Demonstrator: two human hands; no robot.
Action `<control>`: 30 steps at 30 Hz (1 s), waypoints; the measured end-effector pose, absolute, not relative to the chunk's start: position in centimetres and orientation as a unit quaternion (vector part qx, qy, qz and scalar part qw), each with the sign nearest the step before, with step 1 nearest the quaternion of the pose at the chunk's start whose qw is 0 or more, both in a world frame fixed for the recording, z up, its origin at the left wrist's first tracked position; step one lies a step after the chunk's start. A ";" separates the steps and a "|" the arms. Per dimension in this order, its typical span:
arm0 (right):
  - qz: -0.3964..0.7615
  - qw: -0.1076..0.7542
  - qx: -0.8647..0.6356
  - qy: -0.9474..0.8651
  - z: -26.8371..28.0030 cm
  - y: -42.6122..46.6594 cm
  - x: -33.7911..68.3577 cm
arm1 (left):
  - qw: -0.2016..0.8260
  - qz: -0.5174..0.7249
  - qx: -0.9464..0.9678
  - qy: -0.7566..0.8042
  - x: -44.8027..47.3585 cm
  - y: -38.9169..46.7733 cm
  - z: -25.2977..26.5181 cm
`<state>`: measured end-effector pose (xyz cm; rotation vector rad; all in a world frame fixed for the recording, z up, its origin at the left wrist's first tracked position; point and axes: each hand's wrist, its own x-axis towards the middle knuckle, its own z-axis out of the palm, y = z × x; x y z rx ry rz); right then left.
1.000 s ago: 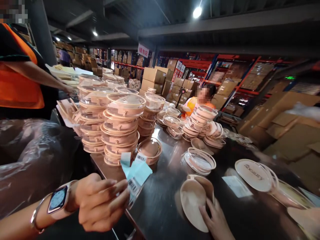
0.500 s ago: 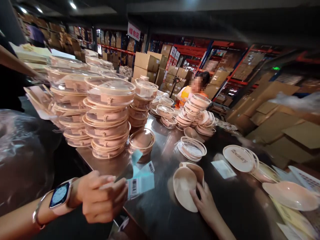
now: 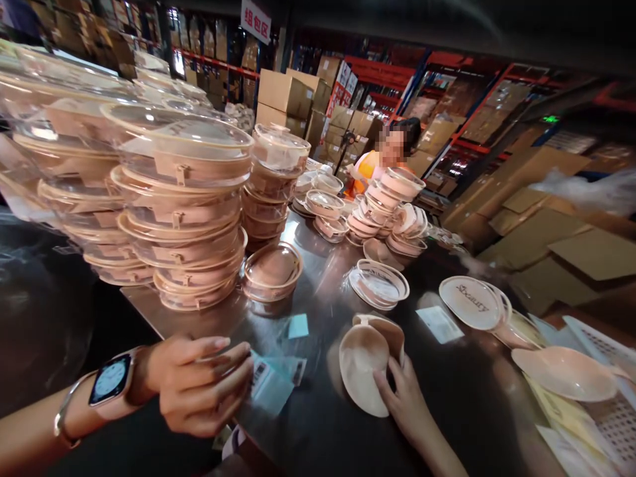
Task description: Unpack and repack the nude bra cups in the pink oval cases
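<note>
My right hand (image 3: 405, 394) grips a beige stick-on bra (image 3: 362, 371) by its right side, thumb on the inner face of the front cup. The bra's two cups are folded together, resting on or just above the dark metal table (image 3: 318, 444). At the left, my left hand (image 3: 206, 384) has its fingers loosely apart, thumb lifted away from them. Pale blue barcode labels (image 3: 273, 387) lie by its fingertips at the table edge; whether they touch is unclear. A small blue slip (image 3: 298, 326) sits just beyond them. A watch (image 3: 112, 379) is on the left wrist.
Tall stacks of round clear-lidded boxes (image 3: 189, 199) stand at the left. One more closed box (image 3: 273, 271) and an open one (image 3: 378, 285) are ahead. At right are a printed lid (image 3: 470, 303), a single cup (image 3: 564, 374) and a white basket (image 3: 609, 417). A person (image 3: 368, 165) works beyond.
My left hand's fingers have loosened and spread. The small blue slip has come away from the labels and moved right. My view has tilted down; the right hand keeps its grip.
</note>
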<state>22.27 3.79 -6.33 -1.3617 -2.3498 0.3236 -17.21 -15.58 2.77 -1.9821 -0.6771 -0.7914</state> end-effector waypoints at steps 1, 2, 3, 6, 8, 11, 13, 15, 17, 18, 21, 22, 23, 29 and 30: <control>0.117 0.203 -0.488 -0.841 -6.3 3.8 22.3 | 0.431 -0.320 -0.798 -0.274 -17.3 -15.5 2.7; 0.117 0.205 -0.490 -0.839 -6.3 3.7 22.2 | 0.436 -0.320 -0.800 -0.259 -17.3 -15.4 2.6; 0.117 0.206 -0.492 -0.838 -6.3 3.7 22.3 | 0.443 -0.316 -0.803 -0.242 -17.4 -15.2 2.6; 0.122 0.203 -0.497 -0.835 -6.4 3.8 22.3 | 0.460 -0.322 -0.800 -0.213 -17.7 -14.7 2.5; 0.129 0.196 -0.502 -0.833 -6.4 3.7 22.3 | 0.450 -0.323 -0.802 -0.223 -17.8 -14.5 2.4; 0.135 0.190 -0.507 -0.830 -6.3 3.7 22.3 | 0.445 -0.322 -0.804 -0.228 -17.7 -14.5 2.3; 0.136 0.191 -0.503 -0.832 -6.2 3.6 22.2 | 0.447 -0.323 -0.803 -0.227 -17.7 -14.6 2.1; 0.131 0.200 -0.497 -0.834 -6.2 3.6 22.3 | 0.451 -0.325 -0.800 -0.225 -17.6 -14.6 1.7; 0.124 0.204 -0.494 -0.836 -6.2 3.6 22.3 | 0.450 -0.333 -0.796 -0.230 -17.6 -14.7 1.4; 0.121 0.204 -0.494 -0.836 -6.3 3.6 22.4 | 0.447 -0.334 -0.796 -0.234 -17.7 -14.7 1.4; 0.123 0.197 -0.500 -0.834 -6.4 3.7 22.5 | 0.437 -0.339 -0.802 -0.226 -17.7 -14.6 1.8; 0.125 0.197 -0.503 -0.832 -6.4 3.7 22.5 | 0.432 -0.338 -0.809 -0.212 -17.7 -14.5 2.2; 0.126 0.197 -0.506 -0.830 -6.5 3.7 22.5 | 0.423 -0.335 -0.818 -0.200 -17.7 -14.4 2.6; 0.125 0.206 -0.502 -0.831 -6.5 3.7 22.5 | 0.364 -0.364 -0.831 -0.210 -17.1 -14.2 3.8; 0.125 0.206 -0.503 -0.830 -6.4 3.7 22.5 | 0.359 -0.376 -0.826 -0.217 -16.9 -14.3 3.6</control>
